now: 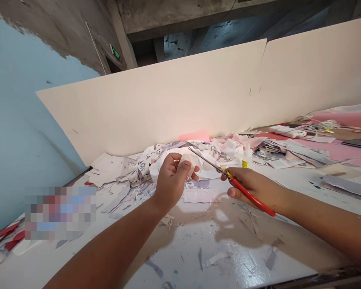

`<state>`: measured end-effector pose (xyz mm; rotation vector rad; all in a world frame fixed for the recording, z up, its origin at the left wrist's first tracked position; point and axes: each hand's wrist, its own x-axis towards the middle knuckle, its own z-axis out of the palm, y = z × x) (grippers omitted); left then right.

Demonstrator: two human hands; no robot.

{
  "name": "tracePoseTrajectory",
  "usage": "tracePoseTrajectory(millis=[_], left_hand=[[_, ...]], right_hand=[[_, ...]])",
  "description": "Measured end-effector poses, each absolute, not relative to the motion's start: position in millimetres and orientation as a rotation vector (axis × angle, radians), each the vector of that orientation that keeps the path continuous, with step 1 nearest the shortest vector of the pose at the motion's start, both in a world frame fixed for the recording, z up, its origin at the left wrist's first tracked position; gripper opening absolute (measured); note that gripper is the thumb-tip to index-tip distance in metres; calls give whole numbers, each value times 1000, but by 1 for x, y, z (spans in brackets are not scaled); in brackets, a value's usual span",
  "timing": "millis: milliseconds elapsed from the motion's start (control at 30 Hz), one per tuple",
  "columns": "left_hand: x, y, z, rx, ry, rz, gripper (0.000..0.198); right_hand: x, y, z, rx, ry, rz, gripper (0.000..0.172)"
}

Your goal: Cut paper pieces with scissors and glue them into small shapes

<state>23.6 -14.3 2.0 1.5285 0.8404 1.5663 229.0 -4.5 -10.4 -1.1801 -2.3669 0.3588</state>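
Left forearm [117, 237] slants forward, hand [173, 176] pinching paper [193, 160]

Your scissors [243, 192] show red handles, yellow near the pivot and grey metal blades [205, 160] — a contrast to the plain white paper [193, 160] you hold. You see loose scraps [114, 166] in white, lilac and pale pink, plus a patterned scrap [142, 165] bearing a dark blue-grey floral motif on white. Note the white bottle [248, 152] with its yellow label [244, 164], the plain salmon-pink sheet [195, 136] and the white tabletop [198, 249]. Your partition [168, 100] is plain cream — the wall [18, 120], light blue.
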Motion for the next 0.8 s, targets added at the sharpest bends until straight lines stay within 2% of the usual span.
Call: tracePoseTrajectory(millis=[467,800], left_hand=[[24,-15,4,1619,860,1568,15],[20,-14,7,1619,839,1636,13]], right_hand=[[233,-5,-8,-1195,-2457,284,53],[231,-5,-7,-1237,-2454,253,47]])
